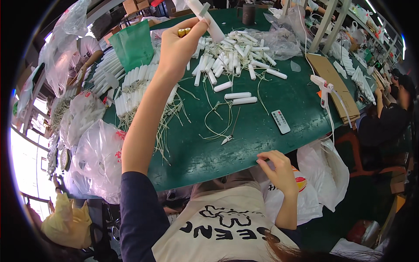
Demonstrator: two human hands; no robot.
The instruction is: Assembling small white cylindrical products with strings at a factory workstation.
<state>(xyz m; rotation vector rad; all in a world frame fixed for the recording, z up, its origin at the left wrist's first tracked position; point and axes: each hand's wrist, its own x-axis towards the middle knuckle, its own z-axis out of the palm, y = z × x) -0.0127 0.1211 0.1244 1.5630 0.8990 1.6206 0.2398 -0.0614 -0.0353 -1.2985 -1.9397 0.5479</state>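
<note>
My left hand (185, 41) is raised over the far side of the green table (196, 163). It is closed on a white tube-like piece (211, 25), and small gold-ended cylinders (184, 32), which look like batteries, show between its fingers. Beneath and beyond it lies a heap of white tubes (235, 54) with thin wires. My right hand (281, 170) is at the table's near edge, fingers loosely bent and apart, holding nothing. Closest to it on the table are a white remote control (280, 121) and a small white-tipped wire piece (227, 139).
Bundled white tubes with wires (131, 96) and a green bag (133, 46) lie on the left. Clear plastic bags (99, 153) bulge over the left edge. A white glue gun (322, 89) with a cord rests right, by flat cardboard (336, 94). Another person (388, 113) sits far right.
</note>
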